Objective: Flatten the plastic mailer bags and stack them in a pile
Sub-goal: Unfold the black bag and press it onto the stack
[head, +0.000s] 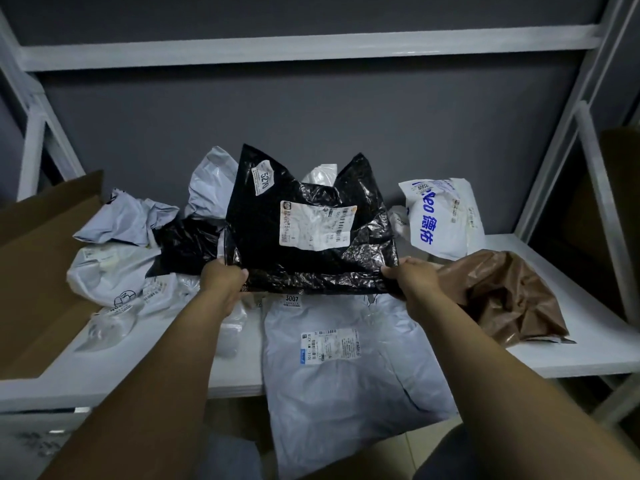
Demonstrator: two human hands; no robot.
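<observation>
A black mailer bag (308, 261) with two white labels is held up over the shelf, its top corners standing upright. My left hand (221, 277) grips its lower left corner and my right hand (412, 275) grips its lower right corner. Below it a flattened grey mailer bag (346, 375) with a shipping label lies on the white shelf (585, 355) and hangs over the front edge. Crumpled grey bags (121, 223) and a second black bag (187, 244) lie at the left. A crumpled brown bag (509, 296) sits at the right.
A brown cardboard box (38, 271) stands open at the left end of the shelf. A white bag with blue print (440, 220) leans against the grey back wall. White rack posts (595, 188) rise at both sides, and another shelf runs overhead.
</observation>
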